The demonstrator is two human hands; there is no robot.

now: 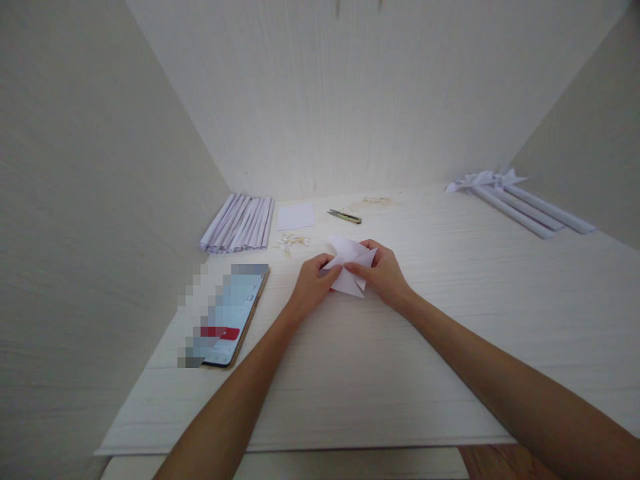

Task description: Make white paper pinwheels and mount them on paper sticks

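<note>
- I read this as mid-fold: both hands are working a folded white paper piece (349, 265) with several pointed flaps, held just above the counter (380, 373), towards the far edge and left of its middle.
- My left hand (311, 288) pinches the paper's left side, fingers closed on a flap, thumb on top.
- My right hand (384, 272) grasps the right side, fingers curled round the paper, thumb meeting the left one near the middle.
- Both forearms run in from the near edge and converge, wrists low over the counter.
- As I judge it, the next move calls for a firm crease at that centre pinch, keeping the points lined up so the flaps do not spring open.
- Near the far left corner lie a bundle of rolled paper sticks (240, 223), a paper square (296, 217), a cutter (345, 215) and scraps (291, 241).
- A phone (235, 313) sits by the left edge; finished pinwheels (520, 203) lie at the far right.
</note>
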